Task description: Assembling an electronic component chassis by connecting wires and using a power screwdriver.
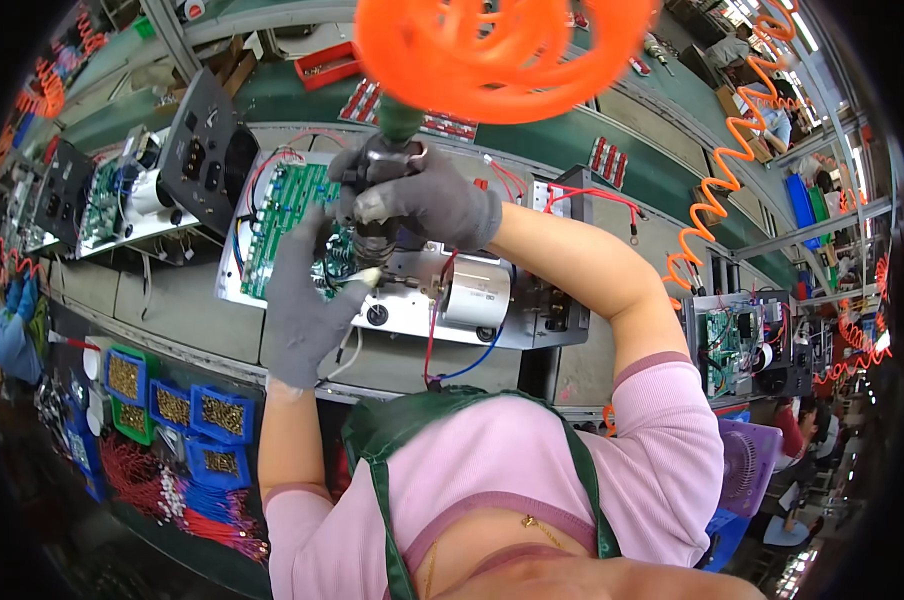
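Note:
My right hand (pixel 427 200), in a grey glove, grips a dark pneumatic screwdriver (pixel 387 190) held upright, with a coiled orange air hose (pixel 492 50) rising from its top. My left hand (pixel 307 300), also in a grey glove, is at the tool's tip, its fingers pinched near the bit over a metal chassis (pixel 412 310). The chassis carries a green circuit board (pixel 282 220), a silver cylinder (pixel 477 295) and red and blue wires. What the left fingers pinch is too small to tell.
Another open chassis with a black panel (pixel 207 150) sits on the line to the left, one more (pixel 737 340) to the right. Blue and green bins of brass screws (pixel 172 405) stand at my lower left, above bundles of red wires (pixel 212 525). Other workers stand at both edges.

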`<control>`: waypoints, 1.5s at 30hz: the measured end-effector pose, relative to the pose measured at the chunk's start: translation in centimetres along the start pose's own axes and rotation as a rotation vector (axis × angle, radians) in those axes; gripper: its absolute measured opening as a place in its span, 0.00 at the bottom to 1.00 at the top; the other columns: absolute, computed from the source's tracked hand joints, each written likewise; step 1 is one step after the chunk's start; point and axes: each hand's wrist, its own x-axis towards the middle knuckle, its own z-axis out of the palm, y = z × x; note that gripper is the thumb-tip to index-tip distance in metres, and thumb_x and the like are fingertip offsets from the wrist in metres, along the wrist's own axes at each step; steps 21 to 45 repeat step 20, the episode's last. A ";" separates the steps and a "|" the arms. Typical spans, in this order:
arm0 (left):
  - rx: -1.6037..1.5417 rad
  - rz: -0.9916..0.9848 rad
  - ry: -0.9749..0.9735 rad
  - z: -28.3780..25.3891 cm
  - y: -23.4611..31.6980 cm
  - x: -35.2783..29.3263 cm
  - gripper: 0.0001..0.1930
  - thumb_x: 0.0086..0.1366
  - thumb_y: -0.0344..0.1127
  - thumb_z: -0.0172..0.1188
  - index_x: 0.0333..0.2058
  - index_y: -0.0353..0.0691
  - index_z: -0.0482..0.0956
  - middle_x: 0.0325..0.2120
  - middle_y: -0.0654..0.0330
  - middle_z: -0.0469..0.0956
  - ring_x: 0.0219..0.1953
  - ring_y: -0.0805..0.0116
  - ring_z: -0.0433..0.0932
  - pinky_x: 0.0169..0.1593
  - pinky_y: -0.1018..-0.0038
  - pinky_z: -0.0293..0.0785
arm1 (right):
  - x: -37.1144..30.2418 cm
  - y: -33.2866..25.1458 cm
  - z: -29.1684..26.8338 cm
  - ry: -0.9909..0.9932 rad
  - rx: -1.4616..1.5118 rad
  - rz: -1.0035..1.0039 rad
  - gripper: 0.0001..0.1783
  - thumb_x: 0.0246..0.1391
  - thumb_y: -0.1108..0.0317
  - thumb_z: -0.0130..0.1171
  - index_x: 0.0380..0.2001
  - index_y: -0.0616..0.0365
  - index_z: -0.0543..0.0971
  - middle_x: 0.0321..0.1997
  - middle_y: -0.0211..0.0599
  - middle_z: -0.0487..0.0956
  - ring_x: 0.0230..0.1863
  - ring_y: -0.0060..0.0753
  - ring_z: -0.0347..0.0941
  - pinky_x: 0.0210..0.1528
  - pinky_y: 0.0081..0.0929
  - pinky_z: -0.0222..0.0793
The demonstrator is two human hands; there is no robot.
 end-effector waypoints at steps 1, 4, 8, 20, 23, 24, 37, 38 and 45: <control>-0.006 0.081 -0.034 0.1 0.5 1.5 0.39 0.45 0.35 0.70 0.56 0.32 0.64 0.39 0.52 0.76 0.43 0.61 0.76 0.48 0.70 0.72 | 0.3 -0.8 0.3 -0.028 0.082 -0.075 0.23 0.44 0.74 0.60 0.47 0.64 0.71 0.35 0.41 0.78 0.40 0.34 0.77 0.45 0.31 0.73; -0.334 -0.184 -0.179 0.2 1.3 4.0 0.30 0.47 0.33 0.69 0.50 0.35 0.70 0.30 0.56 0.79 0.33 0.64 0.80 0.43 0.72 0.74 | 1.0 -4.8 1.0 -0.102 0.136 -0.185 0.19 0.47 0.73 0.59 0.45 0.64 0.73 0.38 0.40 0.78 0.41 0.32 0.77 0.48 0.33 0.73; -0.054 0.041 -0.142 -2.4 1.1 8.9 0.21 0.49 0.30 0.67 0.44 0.40 0.73 0.31 0.55 0.80 0.34 0.65 0.80 0.41 0.72 0.75 | 0.9 -12.4 -1.0 0.044 -0.576 -0.225 0.21 0.47 0.68 0.61 0.46 0.62 0.76 0.41 0.36 0.78 0.42 0.25 0.74 0.45 0.25 0.72; 0.145 0.288 -0.026 -8.0 -6.2 22.0 0.36 0.51 0.30 0.65 0.61 0.44 0.62 0.55 0.53 0.70 0.56 0.57 0.71 0.60 0.66 0.65 | 13.2 -17.9 -0.2 0.191 -1.889 -1.074 0.13 0.51 0.60 0.65 0.34 0.57 0.78 0.38 0.26 0.80 0.38 0.22 0.72 0.46 0.26 0.67; 0.145 0.288 -0.026 -8.0 -6.2 22.0 0.36 0.51 0.30 0.65 0.61 0.44 0.62 0.55 0.53 0.70 0.56 0.57 0.71 0.60 0.66 0.65 | 13.2 -17.9 -0.2 0.191 -1.889 -1.074 0.13 0.51 0.60 0.65 0.34 0.57 0.78 0.38 0.26 0.80 0.38 0.22 0.72 0.46 0.26 0.67; 0.145 0.288 -0.026 -8.0 -6.2 22.0 0.36 0.51 0.30 0.65 0.61 0.44 0.62 0.55 0.53 0.70 0.56 0.57 0.71 0.60 0.66 0.65 | 13.2 -17.9 -0.2 0.191 -1.889 -1.074 0.13 0.51 0.60 0.65 0.34 0.57 0.78 0.38 0.26 0.80 0.38 0.22 0.72 0.46 0.26 0.67; 0.145 0.288 -0.026 -8.0 -6.2 22.0 0.36 0.51 0.30 0.65 0.61 0.44 0.62 0.55 0.53 0.70 0.56 0.57 0.71 0.60 0.66 0.65 | 13.2 -17.9 -0.2 0.191 -1.889 -1.074 0.13 0.51 0.60 0.65 0.34 0.57 0.78 0.38 0.26 0.80 0.38 0.22 0.72 0.46 0.26 0.67; 0.145 0.288 -0.026 -8.0 -6.2 22.0 0.36 0.51 0.30 0.65 0.61 0.44 0.62 0.55 0.53 0.70 0.56 0.57 0.71 0.60 0.66 0.65 | 13.2 -17.9 -0.2 0.191 -1.889 -1.074 0.13 0.51 0.60 0.65 0.34 0.57 0.78 0.38 0.26 0.80 0.38 0.22 0.72 0.46 0.26 0.67; 0.145 0.288 -0.026 -8.0 -6.2 22.0 0.36 0.51 0.30 0.65 0.61 0.44 0.62 0.55 0.53 0.70 0.56 0.57 0.71 0.60 0.66 0.65 | 13.2 -17.9 -0.2 0.191 -1.889 -1.074 0.13 0.51 0.60 0.65 0.34 0.57 0.78 0.38 0.26 0.80 0.38 0.22 0.72 0.46 0.26 0.67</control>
